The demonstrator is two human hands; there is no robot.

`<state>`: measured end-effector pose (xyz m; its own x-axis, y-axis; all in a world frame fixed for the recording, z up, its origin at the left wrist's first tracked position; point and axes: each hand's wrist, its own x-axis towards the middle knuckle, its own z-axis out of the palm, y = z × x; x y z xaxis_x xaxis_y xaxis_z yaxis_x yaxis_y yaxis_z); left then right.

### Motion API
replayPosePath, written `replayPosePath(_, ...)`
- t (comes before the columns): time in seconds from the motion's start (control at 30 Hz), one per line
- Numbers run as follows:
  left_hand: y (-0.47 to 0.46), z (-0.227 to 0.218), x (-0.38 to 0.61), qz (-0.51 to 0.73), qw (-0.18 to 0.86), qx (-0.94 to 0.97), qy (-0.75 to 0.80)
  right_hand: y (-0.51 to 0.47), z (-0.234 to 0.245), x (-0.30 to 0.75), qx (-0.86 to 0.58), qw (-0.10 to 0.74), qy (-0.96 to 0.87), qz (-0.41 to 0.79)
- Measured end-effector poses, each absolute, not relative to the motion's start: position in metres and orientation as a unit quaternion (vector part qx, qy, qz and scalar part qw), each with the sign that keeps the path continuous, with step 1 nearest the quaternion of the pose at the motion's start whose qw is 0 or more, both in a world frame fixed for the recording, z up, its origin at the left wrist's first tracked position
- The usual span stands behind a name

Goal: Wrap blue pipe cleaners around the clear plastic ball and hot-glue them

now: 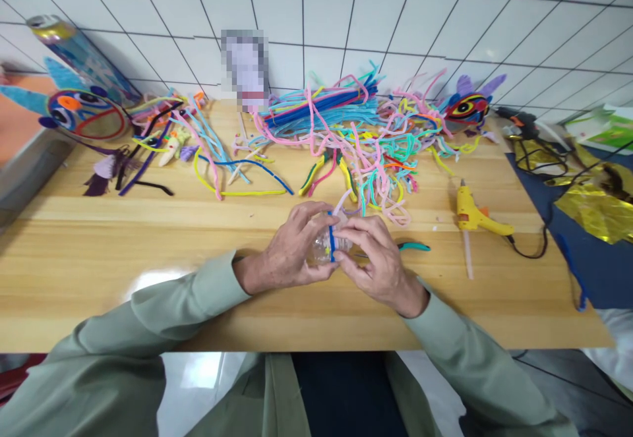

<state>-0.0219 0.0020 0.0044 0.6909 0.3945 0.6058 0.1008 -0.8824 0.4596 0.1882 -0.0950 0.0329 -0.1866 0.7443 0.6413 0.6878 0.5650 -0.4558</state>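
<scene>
Over the front part of the table, my left hand (295, 244) is closed round a small clear plastic bottle piece (321, 250) from its left side. A blue pipe cleaner (332, 239) wraps as a band around the clear plastic. From the right, the fingers of my right hand (378, 262) pinch at this band. A pale lilac strip (341, 202) sticks up behind the piece. Partly behind my right hand lies a tool with a teal handle (414, 246). Just beyond my hands are pliers with yellow and green handles (349, 178).
Tangled coloured pipe cleaners (380, 153) and a blue bundle (321, 109) lie along the tiled wall. At right are a yellow glue gun (477, 216), its cord and gold foil (601, 203). Decorated figures stand at left (84, 114) and right (466, 109), with a tall can (82, 55) at far left.
</scene>
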Motion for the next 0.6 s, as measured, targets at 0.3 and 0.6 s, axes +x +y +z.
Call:
replayPosePath(0.3, 0.0008, 0.0104, -0.0221, 0.367, 0.202, 0.9, 0.119, -0.0948, 0.0346, 0.1881, -0.461, 0.43, -0.776, 0.036)
replayPosePath(0.6, -0.0048, 0.0108, -0.0222, 0.373, 0.218, 0.894, 0.114, -0.0968, 0.0329, 0.1909, -0.47, 0.429, -0.768, 0.071)
